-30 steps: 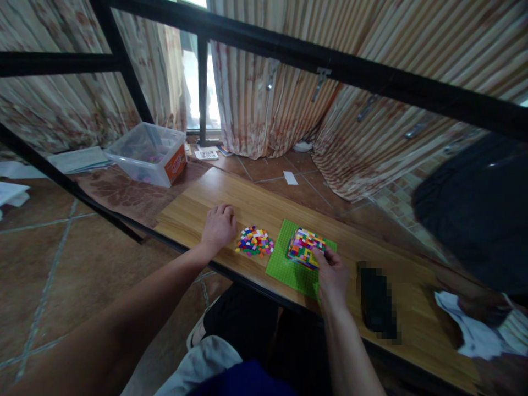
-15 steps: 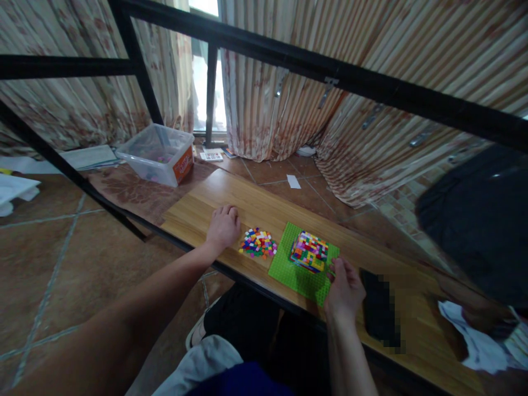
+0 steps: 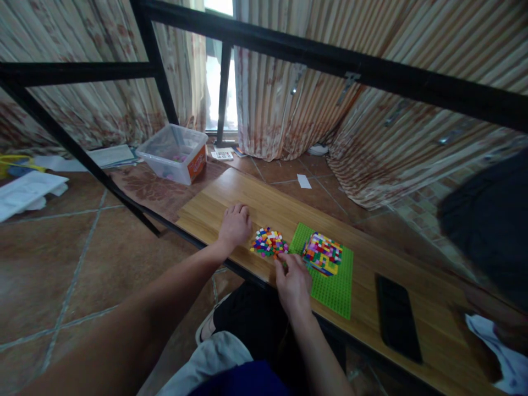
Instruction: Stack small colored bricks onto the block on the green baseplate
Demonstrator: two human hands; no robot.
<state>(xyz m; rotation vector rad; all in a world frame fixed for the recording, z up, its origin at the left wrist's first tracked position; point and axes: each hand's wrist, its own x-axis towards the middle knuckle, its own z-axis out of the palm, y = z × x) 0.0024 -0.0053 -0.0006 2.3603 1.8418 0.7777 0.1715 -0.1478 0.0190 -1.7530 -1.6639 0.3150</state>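
Note:
A loose pile of small colourful toy bricks [image 3: 267,242] lies on the wooden table. The fingertips of my right hand [image 3: 295,280] are drawn together at the pile's near right edge; what they pinch is too small to make out. To the right, a block built from multicoloured bricks [image 3: 324,253] stands on a green baseplate [image 3: 340,294]. My right hand covers the baseplate's near left corner. My left hand [image 3: 236,225] rests palm down on the table left of the pile, fingers slightly bent, holding nothing.
A black phone [image 3: 398,316] lies on the table [image 3: 235,187] right of the baseplate. White paper or cloth [image 3: 497,346] is at the far right. Beyond the table, a clear plastic bin [image 3: 175,154] stands on the floor. A black metal bar [image 3: 289,44] crosses above.
My right hand has moved left from the baseplate's right edge to the loose bricks. My left hand stays on the table. The whole view has shifted slightly.

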